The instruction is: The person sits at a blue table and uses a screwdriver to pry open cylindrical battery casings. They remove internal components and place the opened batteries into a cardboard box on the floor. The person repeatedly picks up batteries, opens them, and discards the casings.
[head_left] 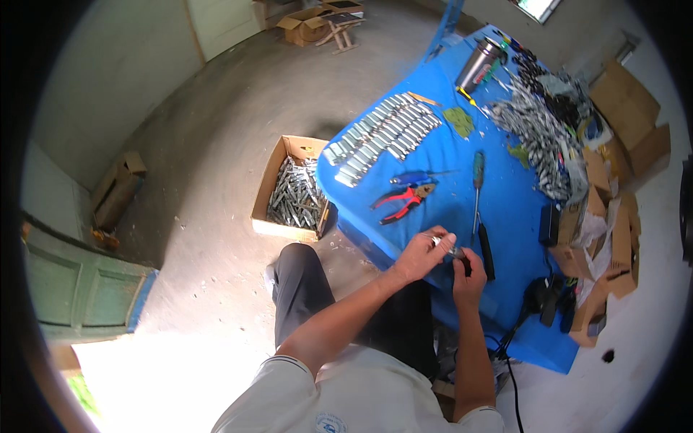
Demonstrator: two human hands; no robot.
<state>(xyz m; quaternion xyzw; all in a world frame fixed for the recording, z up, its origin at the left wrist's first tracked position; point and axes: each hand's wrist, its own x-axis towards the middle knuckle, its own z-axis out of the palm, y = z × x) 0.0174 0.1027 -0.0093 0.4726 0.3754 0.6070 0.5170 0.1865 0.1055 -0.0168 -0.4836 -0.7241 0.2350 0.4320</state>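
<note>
My left hand (424,255) and my right hand (469,276) meet over the near edge of the blue-covered table (498,317). The fingers of both are closed on a small shiny metal part (455,252); they hide most of it, so its exact kind cannot be made out. Just beyond my left hand lie red-and-black pliers (408,202) and a blue-handled screwdriver (410,177). Near my right hand rest a green-handled screwdriver (478,170) and a black-handled tool (485,254). Farther off, short silvery metal cylinders (386,136) lie in neat rows.
A carton (258,209) full of metal parts stands on the floor left of the table. Heaped metal pieces (538,137), a steel tumbler (479,66) and a green cloth (458,122) occupy the far side. Open cardboard boxes (624,245) line the right edge; a black cable (514,382) hangs down.
</note>
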